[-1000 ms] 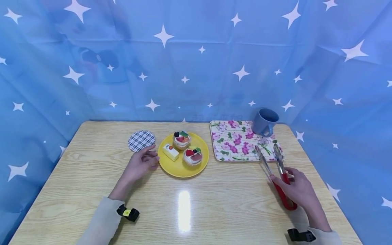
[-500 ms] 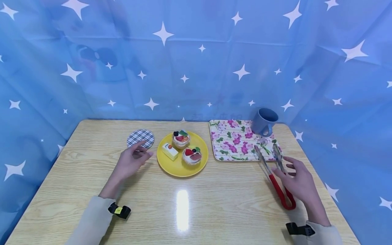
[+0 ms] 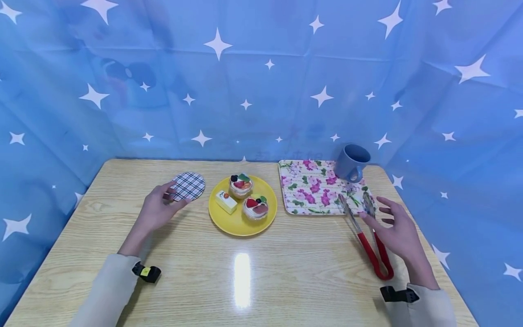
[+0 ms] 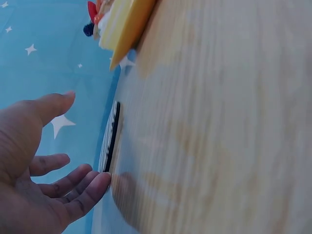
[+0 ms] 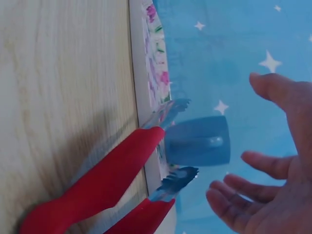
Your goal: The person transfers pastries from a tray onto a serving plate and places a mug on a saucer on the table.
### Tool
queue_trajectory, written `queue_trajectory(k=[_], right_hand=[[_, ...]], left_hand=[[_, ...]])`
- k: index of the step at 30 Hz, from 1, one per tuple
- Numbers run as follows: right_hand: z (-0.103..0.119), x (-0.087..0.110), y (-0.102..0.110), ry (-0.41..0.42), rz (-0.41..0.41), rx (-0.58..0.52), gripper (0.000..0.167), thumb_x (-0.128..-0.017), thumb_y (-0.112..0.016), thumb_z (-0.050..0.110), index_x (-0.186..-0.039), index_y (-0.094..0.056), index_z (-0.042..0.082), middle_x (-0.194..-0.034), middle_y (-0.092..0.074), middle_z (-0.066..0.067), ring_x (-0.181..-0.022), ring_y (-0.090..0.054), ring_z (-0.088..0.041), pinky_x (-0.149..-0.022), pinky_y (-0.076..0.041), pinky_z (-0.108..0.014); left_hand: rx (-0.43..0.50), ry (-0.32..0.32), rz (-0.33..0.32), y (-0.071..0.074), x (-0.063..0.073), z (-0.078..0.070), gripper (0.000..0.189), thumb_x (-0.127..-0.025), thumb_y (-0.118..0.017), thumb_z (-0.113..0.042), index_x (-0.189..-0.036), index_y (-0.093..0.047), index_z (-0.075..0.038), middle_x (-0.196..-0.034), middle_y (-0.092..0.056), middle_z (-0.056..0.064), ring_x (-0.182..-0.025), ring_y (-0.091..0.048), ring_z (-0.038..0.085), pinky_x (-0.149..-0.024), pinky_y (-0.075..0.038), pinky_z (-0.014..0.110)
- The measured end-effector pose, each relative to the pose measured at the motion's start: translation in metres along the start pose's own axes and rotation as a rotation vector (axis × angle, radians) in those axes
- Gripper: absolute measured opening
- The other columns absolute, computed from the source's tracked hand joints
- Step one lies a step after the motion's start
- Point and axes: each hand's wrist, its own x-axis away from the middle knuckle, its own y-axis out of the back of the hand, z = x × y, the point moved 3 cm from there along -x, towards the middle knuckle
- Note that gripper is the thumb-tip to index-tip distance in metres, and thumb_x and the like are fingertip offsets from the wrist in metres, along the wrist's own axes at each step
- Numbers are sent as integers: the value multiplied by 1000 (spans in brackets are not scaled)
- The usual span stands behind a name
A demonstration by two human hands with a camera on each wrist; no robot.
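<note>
Yellow plate (image 3: pixel 229 223) with three desserts (image 3: pixel 255 210)

Red-handled tongs (image 3: pixel 367 250) rest spread, plaid coaster (image 3: pixel 189 185) flat.

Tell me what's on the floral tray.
On the floral tray, a blue mug stands at the far right corner; the ends of the red-handled tongs overlap the near right edge. The print directly under the mug and tong ends is covered.

Tongs (image 3: pixel 369 252) partly hidden in head view (behind the right hand (image 3: pixel 394 227)), yellow plate (image 4: pixel 133 31) cropped atop left wrist view
</note>
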Motion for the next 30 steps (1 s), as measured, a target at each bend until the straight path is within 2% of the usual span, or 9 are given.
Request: queue_trajectory(k=[6, 14, 21, 23, 25, 27, 30], right_hand=[[-1, -10, 5, 41, 11, -38, 81, -101, -61, 47, -162, -27, 6, -159, -30, -33, -135, -43, -56, -103, -44, -75], [1, -24, 7, -2, 71, -92, 82, -103, -55, 52, -165, -19, 12, -160, -29, -33, -137, -40, -58, -101, -46, -74], [2, -34, 10, 5, 76, -124, 82, -104, -53, 52, -165, -17, 11, -162, -29, -30, -140, -37, -55, -104, -44, -73], [2, -36, 10, 11, 72, -126, 81, -104, -53, 51, -165, -17, 10, -163, -28, -29, -141, -37, -53, -105, -43, -72], [2, -39, 11, 25, 67, -131, 80, -105, -53, 49, -165, -18, 10, -164, -28, -27, -141, -37, -52, -106, -43, -72], [2, -42, 12, 40, 61, -124, 79, -105, -52, 48, -165, -18, 11, -165, -28, -25, -142, -37, -49, -106, -44, -69], [2, -48, 15, 61, 55, -123, 77, -106, -52, 47, -165, -17, 12, -165, -29, -24, -142, -38, -48, -109, -47, -59]], left_hand=[[-76, 16, 10, 7, -10, 9, 89, -92, -76, -42, -156, -34, 4, -128, -51, 27, -108, -57, 37, -84, -55, 43], [-116, 31, 59, 12, -24, 18, 100, -88, -80, -46, -157, -31, 6, -116, -48, 23, -97, -46, 30, -72, -43, 33], [-136, 58, 100, 12, -33, 20, 109, -83, -83, -50, -158, -28, 7, -117, -46, 24, -99, -47, 31, -72, -45, 31], [-133, 69, 117, 11, -35, 21, 111, -82, -84, -52, -158, -28, 7, -118, -45, 25, -99, -47, 32, -73, -47, 33], [-138, 86, 132, 9, -37, 22, 113, -80, -84, -53, -158, -28, 6, -123, -44, 26, -103, -48, 33, -79, -52, 38], [-147, 98, 146, 8, -38, 24, 115, -78, -85, -56, -159, -29, 4, -129, -43, 28, -110, -49, 37, -88, -55, 49], [-164, 111, 150, 5, -41, 26, 114, -77, -85, -56, -159, -30, 1, -136, -40, 30, -119, -47, 43, -104, -50, 63]])
